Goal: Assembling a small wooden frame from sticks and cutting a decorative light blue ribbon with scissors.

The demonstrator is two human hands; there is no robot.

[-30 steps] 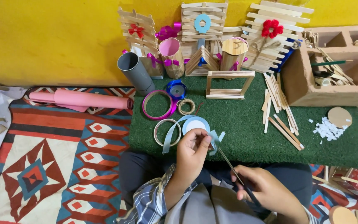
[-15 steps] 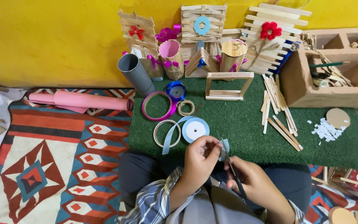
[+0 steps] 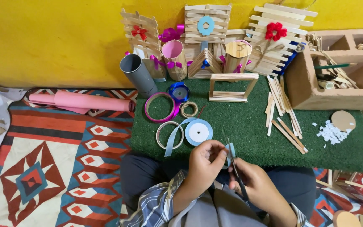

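My left hand (image 3: 206, 162) pinches a short piece of light blue ribbon (image 3: 231, 150) just in front of my lap. My right hand (image 3: 255, 185) grips dark scissors (image 3: 235, 170), whose blades point up at the ribbon piece. A light blue ribbon spool (image 3: 198, 132) lies on the green mat (image 3: 248, 126) right beyond my hands, with a loose tail curling to its left.
Tape rolls, a twine ring (image 3: 188, 109) and a grey tube (image 3: 137, 75) lie on the mat's left. Popsicle-stick crafts line the yellow wall. Loose sticks (image 3: 284, 111), a stick frame (image 3: 231, 87), a brown compartment box (image 3: 337, 69), white paper bits (image 3: 330, 132) are right. A pink paper roll (image 3: 87, 101) rests on the rug.
Both hands have drawn together and nearer to my body. The scissors swung from slanting right to upright at the ribbon piece, which now is a short bit between my fingers.
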